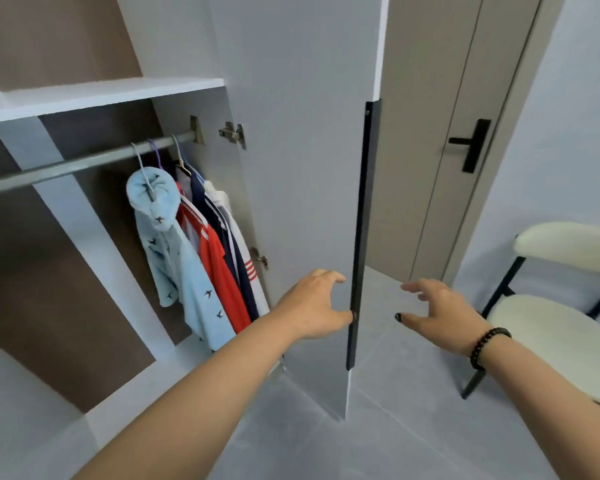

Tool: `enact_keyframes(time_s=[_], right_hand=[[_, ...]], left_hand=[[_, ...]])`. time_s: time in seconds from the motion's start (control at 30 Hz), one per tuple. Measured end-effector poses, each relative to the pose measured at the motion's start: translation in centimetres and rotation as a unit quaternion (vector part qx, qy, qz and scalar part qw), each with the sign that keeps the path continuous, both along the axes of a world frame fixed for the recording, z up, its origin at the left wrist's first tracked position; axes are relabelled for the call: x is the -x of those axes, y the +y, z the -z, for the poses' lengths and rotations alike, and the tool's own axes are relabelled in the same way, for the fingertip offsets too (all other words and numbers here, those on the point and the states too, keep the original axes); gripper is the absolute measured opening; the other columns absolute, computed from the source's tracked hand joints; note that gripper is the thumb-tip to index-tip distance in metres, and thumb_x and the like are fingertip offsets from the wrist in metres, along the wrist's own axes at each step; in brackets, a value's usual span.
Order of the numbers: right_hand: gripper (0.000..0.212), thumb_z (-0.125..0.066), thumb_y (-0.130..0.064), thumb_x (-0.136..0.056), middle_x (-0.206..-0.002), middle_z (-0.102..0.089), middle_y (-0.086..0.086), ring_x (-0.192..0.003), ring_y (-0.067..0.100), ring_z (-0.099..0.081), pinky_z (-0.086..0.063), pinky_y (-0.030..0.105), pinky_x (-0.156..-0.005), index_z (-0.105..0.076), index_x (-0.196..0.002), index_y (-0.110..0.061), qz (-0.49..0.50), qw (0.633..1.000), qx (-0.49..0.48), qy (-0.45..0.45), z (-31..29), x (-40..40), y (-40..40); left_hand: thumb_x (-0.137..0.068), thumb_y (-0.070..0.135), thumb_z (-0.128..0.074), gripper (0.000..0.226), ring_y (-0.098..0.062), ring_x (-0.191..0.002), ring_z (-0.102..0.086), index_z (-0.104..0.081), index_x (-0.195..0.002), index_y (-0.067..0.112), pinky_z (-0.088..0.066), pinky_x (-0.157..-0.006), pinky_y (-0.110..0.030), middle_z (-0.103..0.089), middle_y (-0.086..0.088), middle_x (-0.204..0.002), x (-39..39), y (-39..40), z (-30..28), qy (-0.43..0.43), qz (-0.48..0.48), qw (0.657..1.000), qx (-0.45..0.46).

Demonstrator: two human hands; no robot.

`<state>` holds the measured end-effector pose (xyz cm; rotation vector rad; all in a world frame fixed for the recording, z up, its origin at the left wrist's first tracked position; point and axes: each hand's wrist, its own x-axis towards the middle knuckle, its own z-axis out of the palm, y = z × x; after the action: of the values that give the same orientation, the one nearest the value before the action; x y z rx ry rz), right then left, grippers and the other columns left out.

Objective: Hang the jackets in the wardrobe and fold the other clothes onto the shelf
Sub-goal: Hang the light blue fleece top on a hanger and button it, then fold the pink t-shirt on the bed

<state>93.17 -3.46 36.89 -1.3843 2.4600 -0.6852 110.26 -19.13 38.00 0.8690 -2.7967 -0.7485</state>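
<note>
Fingers (329, 277) of left hand (314, 306) curling loosely beside long black door handle (359, 237), right hand (440, 313) spreading open near it; likely shutting tall grey wardrobe door (298, 168) next.

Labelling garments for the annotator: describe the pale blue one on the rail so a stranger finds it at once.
Look inside the open wardrobe, under the white shelf, along the metal rail. At the rail's right end hangs a small bunch of clothes; the light blue hooded jacket is the leftmost. It alone is fleecy with small dark bird shapes; beside it hangs a red top with white stripes.
</note>
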Motion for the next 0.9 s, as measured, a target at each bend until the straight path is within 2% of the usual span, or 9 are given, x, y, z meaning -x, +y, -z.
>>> enact_keyframes(time_s=[0.17,0.27,0.37,0.43,0.53,0.73,0.9], right_hand=[[0.052,-0.064,-0.035,-0.087,-0.137,-0.046,0.0,-0.123,0.017,-0.047,-0.04,0.027,-0.097,-0.046,-0.134,-0.02,0.059,0.998,-0.02,-0.012,0.8,4.0,8.2],[0.051,-0.064,-0.033,-0.087,-0.135,-0.046,-0.001,-0.115,0.019,-0.053,-0.05,0.028,-0.087,-0.047,-0.133,-0.019,0.094,0.995,-0.027,-0.028,1.2,6.2,13.3],[0.049,-0.064,-0.031,-0.088,-0.133,-0.048,0.001,-0.108,0.017,-0.055,-0.042,0.021,-0.086,-0.048,-0.132,-0.018,0.121,0.991,-0.035,-0.039,2.0,8.3,18.5],[0.049,-0.064,-0.031,-0.088,-0.132,-0.049,0.002,-0.114,0.016,-0.051,-0.038,0.02,-0.089,-0.048,-0.132,-0.018,0.135,0.989,-0.045,-0.042,2.6,9.8,21.9],[0.049,-0.063,-0.032,-0.088,-0.133,-0.048,0.001,-0.12,0.017,-0.048,-0.04,0.023,-0.092,-0.047,-0.133,-0.018,0.159,0.984,-0.056,-0.053,3.3,11.8,26.7],[0.049,-0.063,-0.03,-0.088,-0.131,-0.05,0.002,-0.115,0.016,-0.049,-0.037,0.021,-0.094,-0.047,-0.133,-0.016,0.207,0.974,-0.076,-0.061,4.2,15.1,34.0],[0.049,-0.063,-0.028,-0.088,-0.133,-0.051,0.002,-0.115,0.016,-0.052,-0.039,0.022,-0.095,-0.048,-0.133,-0.018,0.25,0.962,-0.065,-0.093,5.4,17.3,37.4]], left_hand=[[-0.081,0.045,-0.065,0.065,-0.012,-0.129,-0.044,-0.041,-0.139,0.029,-0.042,-0.103,-0.035,-0.039,0.008,-0.144,6.4,6.9,1.1,-0.006,0.059,0.998,-0.022],[-0.084,0.042,-0.065,0.06,-0.013,-0.129,-0.044,-0.043,-0.138,0.029,-0.042,-0.103,-0.035,-0.04,0.007,-0.144,10.1,11.3,1.7,-0.008,0.089,0.996,-0.03],[-0.086,0.039,-0.064,0.057,-0.013,-0.129,-0.044,-0.043,-0.139,0.028,-0.042,-0.103,-0.034,-0.041,0.006,-0.143,13.7,15.7,2.2,-0.006,0.117,0.992,-0.045],[-0.087,0.037,-0.064,0.057,-0.013,-0.129,-0.044,-0.043,-0.139,0.028,-0.041,-0.102,-0.032,-0.042,0.007,-0.143,15.9,18.4,2.5,0.001,0.132,0.99,-0.052],[-0.088,0.035,-0.063,0.055,-0.013,-0.13,-0.043,-0.044,-0.139,0.026,-0.038,-0.102,-0.03,-0.042,0.006,-0.143,19.1,22.4,3.1,0.005,0.156,0.986,-0.057],[-0.088,0.033,-0.062,0.053,-0.014,-0.122,-0.05,-0.046,-0.137,0.025,-0.038,-0.091,-0.023,-0.044,0.005,-0.14,24.5,28.6,4.6,0.0,0.201,0.977,-0.076],[-0.088,0.03,-0.062,0.053,-0.012,-0.128,-0.043,-0.045,-0.138,0.024,-0.035,-0.097,-0.023,-0.044,0.005,-0.14,28.9,31.3,5.8,-0.019,0.242,0.966,-0.089]])
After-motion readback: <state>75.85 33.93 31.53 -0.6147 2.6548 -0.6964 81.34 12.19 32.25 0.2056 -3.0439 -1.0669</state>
